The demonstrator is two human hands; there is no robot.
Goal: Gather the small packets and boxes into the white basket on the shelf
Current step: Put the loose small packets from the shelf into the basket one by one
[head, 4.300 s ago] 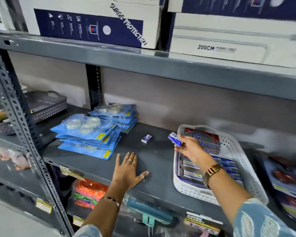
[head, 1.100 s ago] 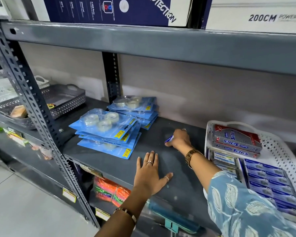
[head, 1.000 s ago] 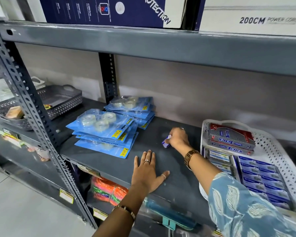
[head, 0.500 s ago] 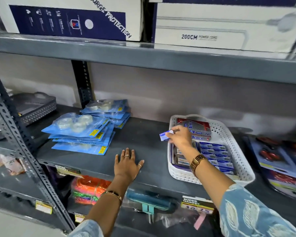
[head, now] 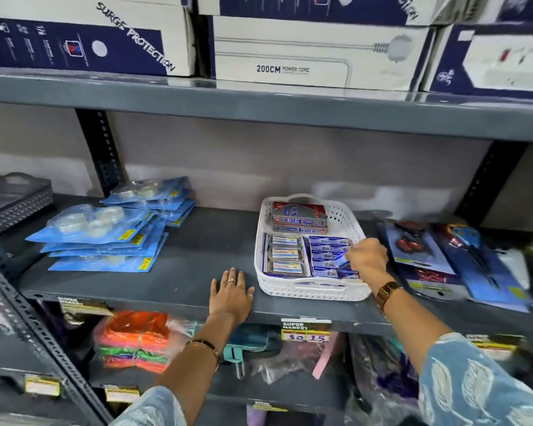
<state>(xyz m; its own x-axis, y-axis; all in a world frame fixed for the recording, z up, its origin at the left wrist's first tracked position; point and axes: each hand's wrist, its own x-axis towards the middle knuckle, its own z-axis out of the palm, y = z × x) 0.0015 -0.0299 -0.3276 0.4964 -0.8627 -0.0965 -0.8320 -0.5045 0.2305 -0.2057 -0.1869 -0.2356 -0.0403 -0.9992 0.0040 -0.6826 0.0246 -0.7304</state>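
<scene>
The white perforated basket [head: 302, 290] stands on the grey shelf [head: 179, 278], right of centre. Inside lie red and silver boxes [head: 299, 218] at the back, clear-fronted packets [head: 285, 259] on the left and rows of small blue packets [head: 325, 252] on the right. My right hand [head: 366, 258] reaches into the basket's right side, fingers pinched on a small blue and white packet [head: 342, 265] just above the blue rows. My left hand [head: 231, 292] rests flat, fingers spread, on the shelf's front edge left of the basket.
Blue blister packs of clear tape [head: 102, 238] are stacked at the left. A grey basket [head: 16, 198] sits far left. Carded scissors [head: 462, 256] lie right of the white basket. Large cartons [head: 314, 53] fill the shelf above; bright packets [head: 136, 339] sit below.
My right hand picked the small packet up from the middle of the shelf and carried it right into the basket. The left hand stayed flat on the shelf edge.
</scene>
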